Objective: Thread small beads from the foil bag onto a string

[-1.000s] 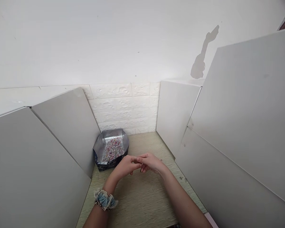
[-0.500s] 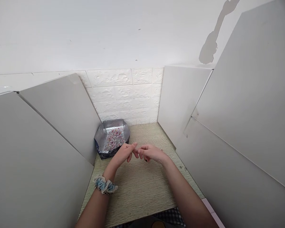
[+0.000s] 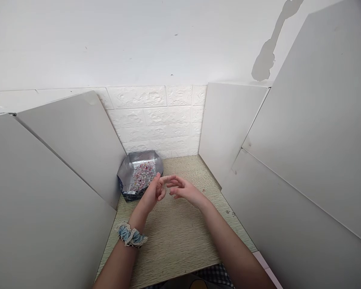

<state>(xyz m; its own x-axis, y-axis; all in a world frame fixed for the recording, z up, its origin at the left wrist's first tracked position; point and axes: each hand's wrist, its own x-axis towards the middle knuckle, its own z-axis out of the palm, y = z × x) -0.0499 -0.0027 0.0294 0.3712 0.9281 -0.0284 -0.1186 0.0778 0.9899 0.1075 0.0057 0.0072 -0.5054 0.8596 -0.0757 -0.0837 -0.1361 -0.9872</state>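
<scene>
My left hand (image 3: 153, 193) hovers over the pale wood-grain table (image 3: 174, 245), its fingers curled in a loose fist with one fingertip raised; anything inside it is too small to see. A blue lace-edged scrunchie (image 3: 130, 236) sits on that wrist. My right hand (image 3: 182, 188) is just to its right, with fingers apart and stretched toward the left hand's fingertips, touching or nearly touching them. Just behind the left hand stands an opened silver foil bag (image 3: 124, 176) filled with tiny pink and white beads (image 3: 143, 176).
Grey-white panels (image 3: 63, 168) wall the table in on the left, and more panels (image 3: 289, 160) close the right side. A white brick-pattern wall (image 3: 156, 120) shuts off the back. Checked cloth (image 3: 210, 275) shows below the table's near edge.
The hands were pinched together fingertip to fingertip; now the right fingers have spread and the left hand has turned and lifted slightly toward the bag. The camera has tilted down a little.
</scene>
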